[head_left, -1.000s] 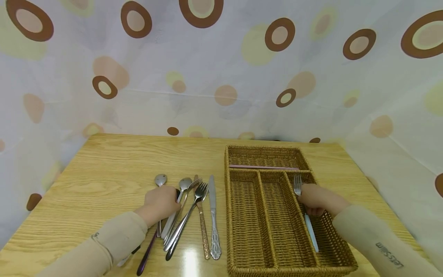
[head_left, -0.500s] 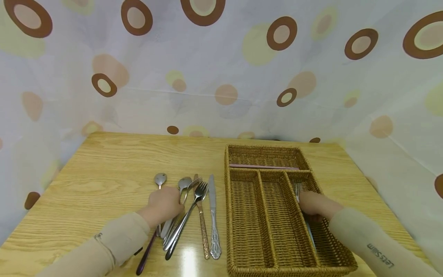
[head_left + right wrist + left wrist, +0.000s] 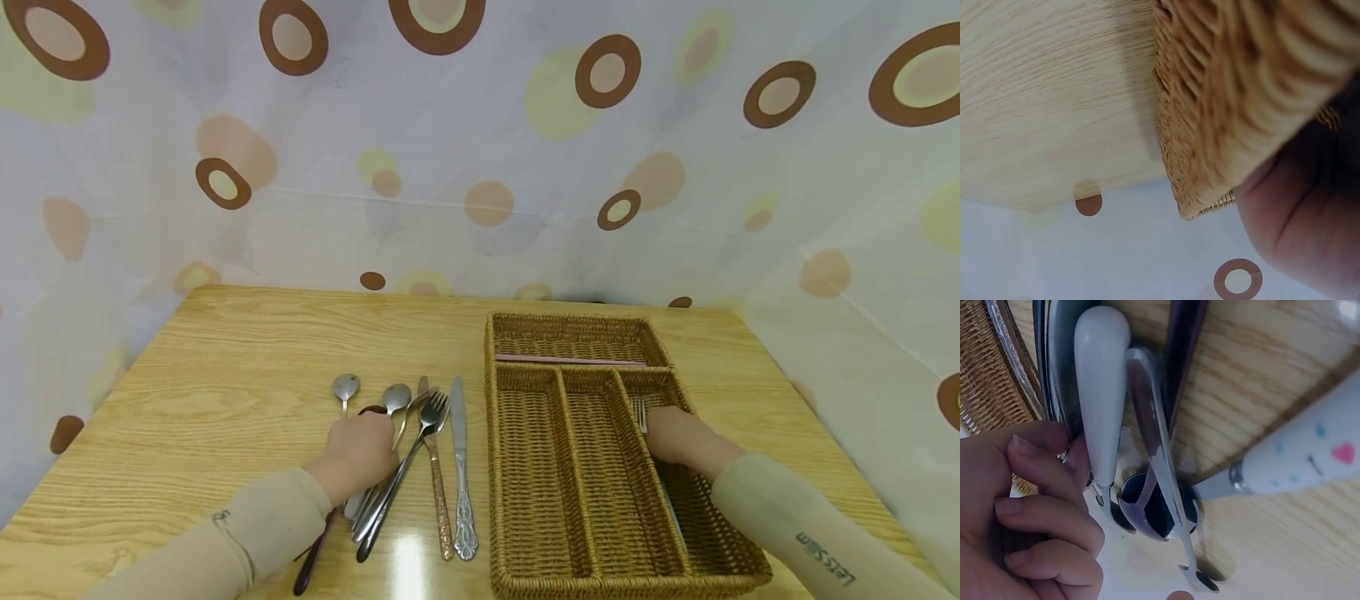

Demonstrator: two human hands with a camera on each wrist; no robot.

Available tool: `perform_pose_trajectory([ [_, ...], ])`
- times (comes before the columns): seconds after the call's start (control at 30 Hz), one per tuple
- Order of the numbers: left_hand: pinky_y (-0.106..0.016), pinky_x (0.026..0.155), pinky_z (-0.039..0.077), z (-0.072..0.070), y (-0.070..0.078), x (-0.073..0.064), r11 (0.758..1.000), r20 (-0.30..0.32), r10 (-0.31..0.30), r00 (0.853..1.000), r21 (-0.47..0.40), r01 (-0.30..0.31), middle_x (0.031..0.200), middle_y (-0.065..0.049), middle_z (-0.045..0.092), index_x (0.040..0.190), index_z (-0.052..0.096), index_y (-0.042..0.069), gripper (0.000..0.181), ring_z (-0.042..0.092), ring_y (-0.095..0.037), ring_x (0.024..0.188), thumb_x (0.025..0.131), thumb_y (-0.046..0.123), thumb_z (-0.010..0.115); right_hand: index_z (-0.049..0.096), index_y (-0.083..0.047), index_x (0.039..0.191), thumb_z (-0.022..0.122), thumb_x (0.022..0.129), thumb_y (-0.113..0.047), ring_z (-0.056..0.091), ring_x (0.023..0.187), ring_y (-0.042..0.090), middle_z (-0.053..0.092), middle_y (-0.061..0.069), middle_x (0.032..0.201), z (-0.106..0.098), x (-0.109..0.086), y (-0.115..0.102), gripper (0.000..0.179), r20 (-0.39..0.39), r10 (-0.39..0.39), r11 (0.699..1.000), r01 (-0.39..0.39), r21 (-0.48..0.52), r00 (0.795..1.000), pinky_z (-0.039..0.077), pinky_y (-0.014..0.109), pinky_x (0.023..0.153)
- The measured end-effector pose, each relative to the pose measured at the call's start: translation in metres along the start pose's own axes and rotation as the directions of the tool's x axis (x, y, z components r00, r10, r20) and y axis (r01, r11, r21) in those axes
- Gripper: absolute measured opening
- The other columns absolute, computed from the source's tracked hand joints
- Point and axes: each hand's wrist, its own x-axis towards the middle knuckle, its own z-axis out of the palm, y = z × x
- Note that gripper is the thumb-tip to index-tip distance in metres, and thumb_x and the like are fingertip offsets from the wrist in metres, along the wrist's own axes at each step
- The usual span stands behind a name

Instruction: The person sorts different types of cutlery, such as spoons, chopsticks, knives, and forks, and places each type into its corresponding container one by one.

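My left hand (image 3: 360, 454) is over the left part of the cutlery pile, fingers curled. In the left wrist view its fingertips are right at a spoon with a plain white handle (image 3: 1100, 381); I cannot tell whether they pinch it. Beside it lie a silver spoon handle (image 3: 1147, 406), a dark purple handle (image 3: 1182, 350) and a patterned white handle (image 3: 1316, 444). My right hand (image 3: 678, 437) reaches into the right compartment of the wicker tray (image 3: 521, 587), holding a fork (image 3: 639, 412) with a light blue handle. Its fingers are mostly hidden; the right wrist view shows it beside the tray wall.
Several forks (image 3: 435, 412) and an ornate silver knife (image 3: 461, 475) lie between the left hand and the tray. A pink stick (image 3: 570, 361) lies in the tray's back compartment. A patterned cloth (image 3: 487, 150) hangs behind the wooden table (image 3: 262, 358).
The right hand has lowered with the fork into the right compartment, hiding more of it. The left hand has shifted slightly over the pile. The tray stays in place.
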Motion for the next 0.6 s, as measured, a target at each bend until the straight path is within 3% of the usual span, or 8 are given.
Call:
perform_pose_trajectory([
  [0.1, -0.034, 0.045, 0.042, -0.001, -0.001, 0.000, 0.999, 0.010, -0.020, 1.000, -0.035, 0.020, 0.058, 0.000, 0.052, 0.054, 0.046, 0.013, 0.025, 0.050, -0.014, 0.051, 0.073, 0.010, 0.061, 0.049, -0.007, 0.065, 0.047, 0.093, -0.009, 0.047, 0.045, 0.015, 0.049, 0.006, 0.056, -0.002, -0.003, 0.001, 0.028, -0.067, -0.028, 0.998, 0.031, 0.046, 0.997, 0.042, 0.029, 0.048],
  [0.2, -0.031, 0.044, 0.038, -0.002, -0.003, -0.001, 0.995, 0.028, -0.037, 0.999, -0.096, 0.039, 0.054, 0.001, 0.048, 0.051, 0.043, 0.014, 0.026, 0.047, -0.013, 0.049, 0.071, 0.007, 0.059, 0.044, -0.011, 0.061, 0.049, 0.092, -0.012, 0.042, 0.042, 0.012, 0.043, 0.002, 0.051, -0.005, -0.004, 0.002, 0.032, -0.089, -0.033, 0.997, 0.039, 0.067, 0.996, 0.040, 0.028, 0.048],
  [0.4, -0.021, 0.039, 0.020, -0.006, -0.005, -0.002, 0.980, 0.022, -0.053, 0.998, -0.192, 0.056, 0.041, 0.008, 0.028, 0.044, 0.032, 0.017, 0.039, 0.027, -0.008, 0.041, 0.072, 0.006, 0.056, 0.037, -0.015, 0.058, 0.049, 0.090, -0.012, 0.025, 0.046, 0.009, 0.029, -0.004, 0.050, -0.012, -0.008, 0.003, 0.034, -0.101, -0.033, 0.993, 0.044, 0.106, 0.994, 0.031, 0.026, 0.049],
  [0.6, -0.018, 0.039, 0.014, -0.012, -0.005, -0.005, 0.955, 0.029, -0.085, 0.996, -0.283, 0.089, 0.039, 0.010, 0.026, 0.043, 0.031, 0.019, 0.042, 0.023, -0.005, 0.039, 0.074, 0.011, 0.058, 0.036, -0.018, 0.055, 0.051, 0.092, -0.018, 0.025, 0.044, 0.008, 0.028, -0.006, 0.048, -0.018, -0.011, 0.002, 0.040, -0.093, -0.021, 0.995, 0.030, 0.096, 0.995, 0.032, 0.026, 0.049],
])
